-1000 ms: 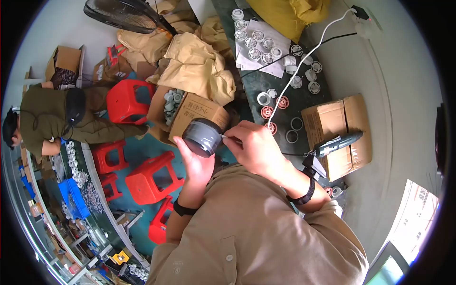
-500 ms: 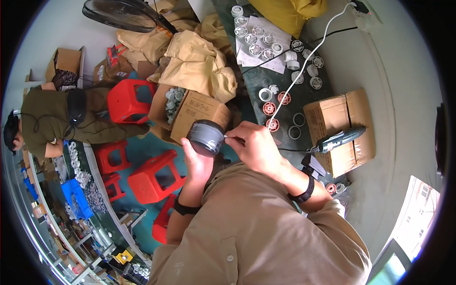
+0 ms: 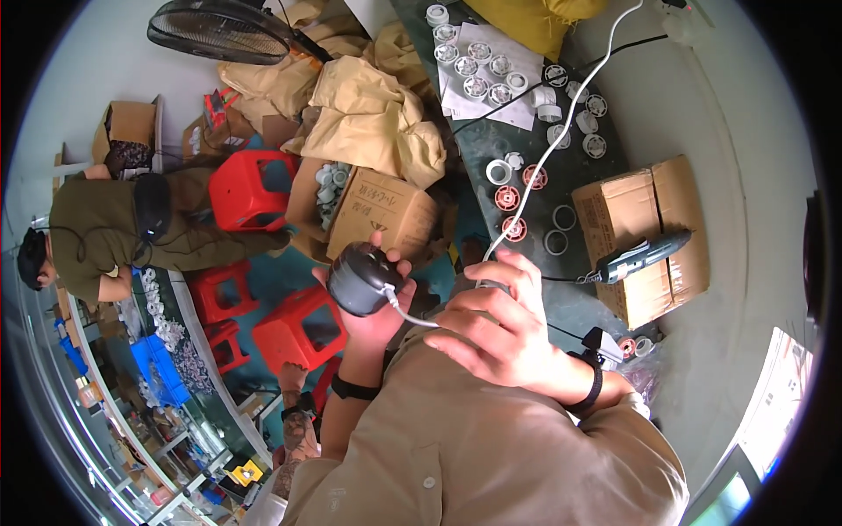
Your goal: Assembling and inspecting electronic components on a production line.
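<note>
My left hand (image 3: 379,320) is wrapped around a black round device (image 3: 358,279), holding it in front of my shirt. A white cable (image 3: 410,319) runs out of a plug in the device's side and passes under my right hand (image 3: 500,329). That hand hovers to the right of the device, apart from it, with its fingers loosely bent and spread. Beyond my right fingers the white cable rises along the dark table (image 3: 517,280) toward a socket at the upper right.
White round fittings (image 3: 479,53) and red-ringed ones (image 3: 507,198) lie on the table. A cardboard box (image 3: 614,215) carries a dark power tool (image 3: 645,256). Red stools (image 3: 301,329), an open carton (image 3: 386,210) and a fan (image 3: 217,33) stand left. A person (image 3: 105,219) works at the far-left bench.
The device has turned in my left hand, and the plugged-in cable now shows. My right hand has let go its pinch at the device and drawn back. Another person's forearm has appeared at lower left.
</note>
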The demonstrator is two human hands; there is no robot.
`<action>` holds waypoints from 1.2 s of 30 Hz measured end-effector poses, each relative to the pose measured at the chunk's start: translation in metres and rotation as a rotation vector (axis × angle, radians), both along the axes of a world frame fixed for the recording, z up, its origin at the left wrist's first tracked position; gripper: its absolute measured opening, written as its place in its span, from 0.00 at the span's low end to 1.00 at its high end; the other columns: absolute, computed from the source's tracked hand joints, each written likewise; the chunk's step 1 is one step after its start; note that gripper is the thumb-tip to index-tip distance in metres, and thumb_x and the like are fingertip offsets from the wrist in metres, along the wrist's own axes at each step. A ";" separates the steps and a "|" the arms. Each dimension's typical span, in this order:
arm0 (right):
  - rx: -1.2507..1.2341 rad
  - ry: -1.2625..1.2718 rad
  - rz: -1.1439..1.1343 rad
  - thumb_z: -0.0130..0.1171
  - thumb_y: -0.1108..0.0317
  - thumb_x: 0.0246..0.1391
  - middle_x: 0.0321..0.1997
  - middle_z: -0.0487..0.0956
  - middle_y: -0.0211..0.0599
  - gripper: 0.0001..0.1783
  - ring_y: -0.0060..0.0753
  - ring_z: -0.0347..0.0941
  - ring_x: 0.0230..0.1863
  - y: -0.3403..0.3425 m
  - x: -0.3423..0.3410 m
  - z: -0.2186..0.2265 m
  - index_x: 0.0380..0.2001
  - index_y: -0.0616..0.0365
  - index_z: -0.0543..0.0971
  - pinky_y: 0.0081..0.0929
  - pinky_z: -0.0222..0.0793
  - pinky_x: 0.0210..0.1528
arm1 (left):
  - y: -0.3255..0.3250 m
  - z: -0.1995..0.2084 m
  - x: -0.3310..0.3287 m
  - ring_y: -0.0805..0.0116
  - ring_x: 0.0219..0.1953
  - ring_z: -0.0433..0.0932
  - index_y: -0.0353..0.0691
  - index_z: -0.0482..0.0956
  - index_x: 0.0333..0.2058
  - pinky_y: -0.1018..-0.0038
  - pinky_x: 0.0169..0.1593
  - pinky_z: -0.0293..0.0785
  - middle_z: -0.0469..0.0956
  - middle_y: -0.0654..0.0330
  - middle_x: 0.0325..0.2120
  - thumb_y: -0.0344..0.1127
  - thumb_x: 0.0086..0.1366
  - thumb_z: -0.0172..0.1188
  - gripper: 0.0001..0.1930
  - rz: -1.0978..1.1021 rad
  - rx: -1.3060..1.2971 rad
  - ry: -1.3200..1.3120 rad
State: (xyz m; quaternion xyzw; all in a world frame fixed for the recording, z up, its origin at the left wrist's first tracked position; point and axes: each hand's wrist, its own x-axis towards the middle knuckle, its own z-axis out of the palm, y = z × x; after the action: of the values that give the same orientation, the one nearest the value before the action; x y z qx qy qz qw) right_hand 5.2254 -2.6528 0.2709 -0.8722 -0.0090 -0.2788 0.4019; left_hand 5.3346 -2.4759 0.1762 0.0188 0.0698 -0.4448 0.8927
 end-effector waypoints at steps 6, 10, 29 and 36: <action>-0.006 0.017 0.005 0.71 0.55 0.33 0.34 0.77 0.22 0.14 0.43 0.66 0.53 0.005 -0.006 0.001 0.24 0.48 0.81 0.60 0.40 0.64 | -0.007 -0.001 -0.003 0.50 0.54 0.63 0.47 0.56 0.63 0.55 0.61 0.60 0.62 0.49 0.56 0.68 0.51 0.57 0.47 -0.079 -0.177 -0.114; 0.016 0.015 0.010 0.70 0.58 0.33 0.33 0.77 0.22 0.11 0.45 0.66 0.54 0.009 -0.007 -0.001 0.21 0.48 0.81 0.62 0.38 0.64 | -0.011 -0.006 -0.006 0.51 0.54 0.63 0.48 0.56 0.63 0.56 0.60 0.61 0.63 0.50 0.56 0.69 0.51 0.57 0.47 -0.053 -0.178 -0.195; 0.091 -0.059 0.015 0.68 0.65 0.31 0.32 0.77 0.24 0.07 0.44 0.70 0.51 0.023 -0.011 -0.003 0.18 0.48 0.80 0.65 0.42 0.62 | -0.020 0.002 -0.013 0.58 0.44 0.62 0.55 0.63 0.60 0.63 0.54 0.60 0.67 0.61 0.46 0.72 0.43 0.62 0.47 -0.098 -0.270 -0.271; 0.058 0.011 -0.037 0.67 0.66 0.32 0.32 0.78 0.27 0.08 0.44 0.71 0.48 0.015 -0.004 -0.002 0.20 0.54 0.80 0.63 0.48 0.60 | -0.009 -0.005 -0.005 0.52 0.52 0.61 0.51 0.56 0.63 0.60 0.45 0.69 0.63 0.52 0.54 0.70 0.49 0.58 0.48 -0.062 -0.120 -0.446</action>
State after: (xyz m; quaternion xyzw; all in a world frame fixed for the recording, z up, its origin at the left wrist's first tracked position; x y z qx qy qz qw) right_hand 5.2213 -2.6380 0.2690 -0.8616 0.0175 -0.2814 0.4220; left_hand 5.3297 -2.4848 0.1708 0.0654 -0.1566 -0.4602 0.8714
